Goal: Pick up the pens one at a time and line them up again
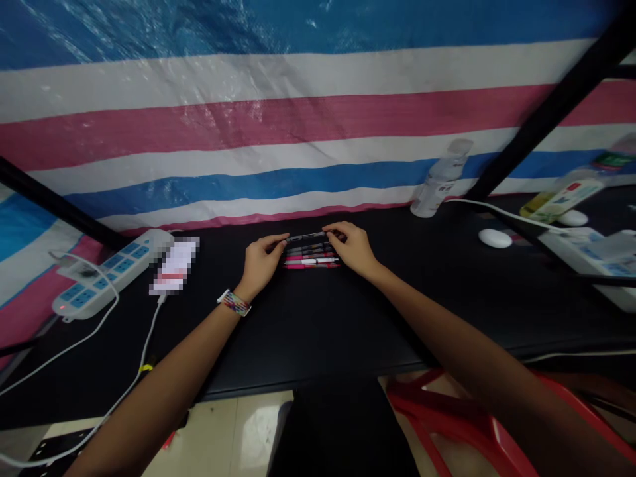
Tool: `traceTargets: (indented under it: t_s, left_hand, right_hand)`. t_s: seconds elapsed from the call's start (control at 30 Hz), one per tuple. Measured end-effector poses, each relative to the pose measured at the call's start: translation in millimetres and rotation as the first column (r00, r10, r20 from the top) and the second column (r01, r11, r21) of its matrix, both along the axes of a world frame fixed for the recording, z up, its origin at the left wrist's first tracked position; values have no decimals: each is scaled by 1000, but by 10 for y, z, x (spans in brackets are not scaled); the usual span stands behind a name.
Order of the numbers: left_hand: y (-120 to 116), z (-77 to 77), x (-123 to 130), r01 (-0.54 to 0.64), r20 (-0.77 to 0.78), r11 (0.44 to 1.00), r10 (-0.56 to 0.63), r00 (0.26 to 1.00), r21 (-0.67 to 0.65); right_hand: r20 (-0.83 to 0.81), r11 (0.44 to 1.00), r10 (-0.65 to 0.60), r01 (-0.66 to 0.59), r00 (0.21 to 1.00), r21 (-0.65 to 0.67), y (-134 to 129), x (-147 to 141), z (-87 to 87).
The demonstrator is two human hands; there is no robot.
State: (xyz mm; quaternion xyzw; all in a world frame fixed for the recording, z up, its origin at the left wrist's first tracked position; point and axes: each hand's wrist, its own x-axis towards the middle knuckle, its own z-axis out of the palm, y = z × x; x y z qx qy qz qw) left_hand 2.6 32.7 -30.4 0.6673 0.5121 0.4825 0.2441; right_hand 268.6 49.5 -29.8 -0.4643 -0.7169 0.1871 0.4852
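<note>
Several pens lie side by side in a row on the black table (318, 331). Red and white ones (311, 262) are at the near side, and dark pens (309, 250) lie behind them. At the far side of the row, a dark pen (307, 236) is pinched at its two ends. My left hand (262, 262) grips its left end, a woven band (234, 303) around the wrist. My right hand (352, 248) is closed on the right end. The fingertips cover both tips of this pen. Whether it touches the table I cannot tell.
To the left are a power strip (116, 271) and a blurred-out phone (175, 265) on a white cable. A clear bottle (441, 180), a white mouse-like object (495, 238) and another power strip (591, 255) stand right. Striped sheeting (298, 126) hangs behind the table.
</note>
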Motion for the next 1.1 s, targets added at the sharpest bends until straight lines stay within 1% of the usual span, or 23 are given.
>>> traceTargets:
  t_s: [0.13, 0.27, 0.47, 0.57, 0.77, 0.9, 0.97, 1.03, 1.1]
  left_hand:
    - [17, 2, -18, -57, -107, 998, 55, 993, -12]
    - [16, 1, -12, -57, -147, 998, 56, 988, -3]
    - [15, 7, -7, -44, -187, 999, 40, 981, -19]
    - [18, 5, -9, -23, -219, 1000, 22, 975, -4]
    - [24, -15, -15, -26, -278, 999, 32, 960, 24]
    - [31, -26, -20, -19, -251, 1000, 23, 968, 17]
    - [32, -26, -19, -6, -204, 1000, 8, 979, 12]
    - [29, -29, -12, 27, -115, 1000, -28, 993, -4]
    - [25, -42, 3, 64, 9, 998, -64, 998, -25]
  right_hand:
    - [126, 1000, 24, -26, 992, 11, 8, 15, -38]
    - [212, 999, 40, -35, 977, -26, 5, 30, -57]
    - [262, 998, 43, -32, 964, -44, -14, 20, -49]
    - [270, 999, 33, -22, 962, -44, -30, 10, -36]
    - [295, 998, 25, -5, 955, -70, -76, -13, 7]
    - [280, 997, 22, -1, 960, -76, -81, -21, -7]
    - [255, 998, 11, 7, 967, -69, -74, -24, -24]
    - [199, 998, 0, 14, 980, -65, -63, -35, -44]
    - [101, 996, 3, 6, 995, -90, -53, -59, -65]
